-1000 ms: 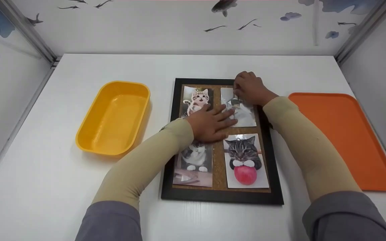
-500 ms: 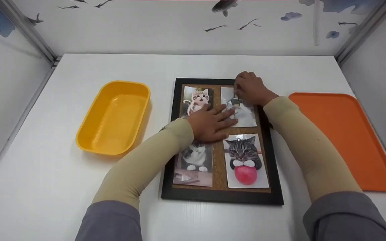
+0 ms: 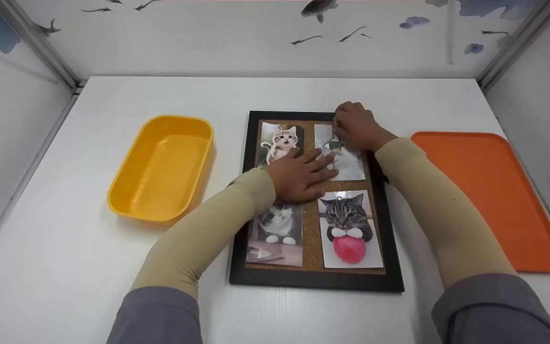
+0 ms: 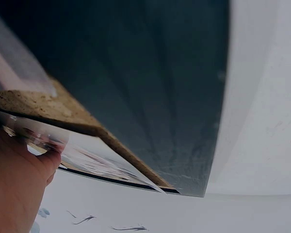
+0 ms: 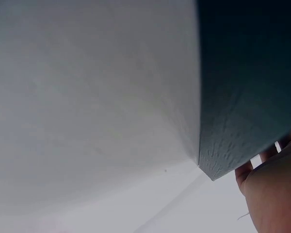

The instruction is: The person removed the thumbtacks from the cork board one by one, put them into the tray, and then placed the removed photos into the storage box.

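In the head view, a black-framed cork board (image 3: 312, 229) lies on the table with a cat photo in each corner. My left hand (image 3: 300, 177) rests across its middle, fingers spread, reaching onto the upper right photo (image 3: 349, 165). It partly covers the upper left photo (image 3: 282, 141) and the lower left photo (image 3: 277, 239). My right hand (image 3: 358, 126) is at the upper right photo's top edge with bent fingers; whatever is under its fingertips is hidden. On the lower right photo (image 3: 350, 234), a small shiny pin head (image 3: 339, 198) shows near the top.
Left of the board stands a yellow basin (image 3: 163, 172) with nothing visible inside. An orange tray (image 3: 490, 200) lies to the right, partly behind my right forearm. White panels with painted fish and leaves enclose the white table (image 3: 55, 191) at the back and sides.
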Motion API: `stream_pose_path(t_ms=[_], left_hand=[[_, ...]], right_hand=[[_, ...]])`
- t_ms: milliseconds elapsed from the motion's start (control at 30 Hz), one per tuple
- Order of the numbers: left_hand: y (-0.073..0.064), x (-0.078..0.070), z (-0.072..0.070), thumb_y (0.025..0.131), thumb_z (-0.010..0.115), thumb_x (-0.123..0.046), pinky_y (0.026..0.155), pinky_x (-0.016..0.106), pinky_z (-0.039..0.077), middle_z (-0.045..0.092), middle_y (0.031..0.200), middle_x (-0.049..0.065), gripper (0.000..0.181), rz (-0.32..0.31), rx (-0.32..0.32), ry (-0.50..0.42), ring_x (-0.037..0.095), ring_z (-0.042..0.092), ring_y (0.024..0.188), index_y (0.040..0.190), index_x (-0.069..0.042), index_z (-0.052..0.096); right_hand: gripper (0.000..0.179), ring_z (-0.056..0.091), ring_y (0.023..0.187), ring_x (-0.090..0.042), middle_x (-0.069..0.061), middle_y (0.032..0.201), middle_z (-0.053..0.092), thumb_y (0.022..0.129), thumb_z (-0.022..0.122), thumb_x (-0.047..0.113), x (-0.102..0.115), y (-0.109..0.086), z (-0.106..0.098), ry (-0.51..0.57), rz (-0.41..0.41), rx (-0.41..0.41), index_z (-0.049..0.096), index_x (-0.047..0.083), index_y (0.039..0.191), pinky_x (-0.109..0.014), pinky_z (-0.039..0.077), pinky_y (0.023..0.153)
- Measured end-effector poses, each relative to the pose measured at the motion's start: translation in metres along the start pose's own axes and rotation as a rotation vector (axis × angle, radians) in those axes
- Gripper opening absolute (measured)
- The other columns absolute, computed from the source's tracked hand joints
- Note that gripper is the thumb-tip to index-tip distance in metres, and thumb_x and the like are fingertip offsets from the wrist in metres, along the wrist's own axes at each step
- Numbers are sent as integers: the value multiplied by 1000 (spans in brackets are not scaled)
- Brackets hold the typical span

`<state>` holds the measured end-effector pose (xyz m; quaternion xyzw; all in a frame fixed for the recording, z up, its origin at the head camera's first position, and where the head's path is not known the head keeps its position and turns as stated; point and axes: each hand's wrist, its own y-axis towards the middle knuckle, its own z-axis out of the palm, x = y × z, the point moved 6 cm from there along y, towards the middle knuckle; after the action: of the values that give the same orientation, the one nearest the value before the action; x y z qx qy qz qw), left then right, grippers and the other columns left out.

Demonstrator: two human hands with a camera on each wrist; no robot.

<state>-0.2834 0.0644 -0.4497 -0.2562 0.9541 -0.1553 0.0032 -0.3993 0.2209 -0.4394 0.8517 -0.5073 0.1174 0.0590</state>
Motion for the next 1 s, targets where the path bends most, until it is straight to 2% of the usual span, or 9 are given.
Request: stream_pose_path(t_ms=[500,1000], left_hand=[[-4,-2,-6,104,14,-58,118,55,13,-3,166,-4,62,12,-11,-10,24,-2,152,160,-34,5],[-3,-2,-4,104,15,-58,118,55,14,-2,167,-4,62,15,-14,-4,24,-1,152,160,-34,6]], right_hand=[[12,36,129,-42,-20,139,43,100,51,18,-1,1,0,4,24,15,57,7,97,-63,34,99],[12,35,128,-40,-18,140,41,101,50,15,3,-2,-1,27,1,13,57,8,96,-63,32,98]])
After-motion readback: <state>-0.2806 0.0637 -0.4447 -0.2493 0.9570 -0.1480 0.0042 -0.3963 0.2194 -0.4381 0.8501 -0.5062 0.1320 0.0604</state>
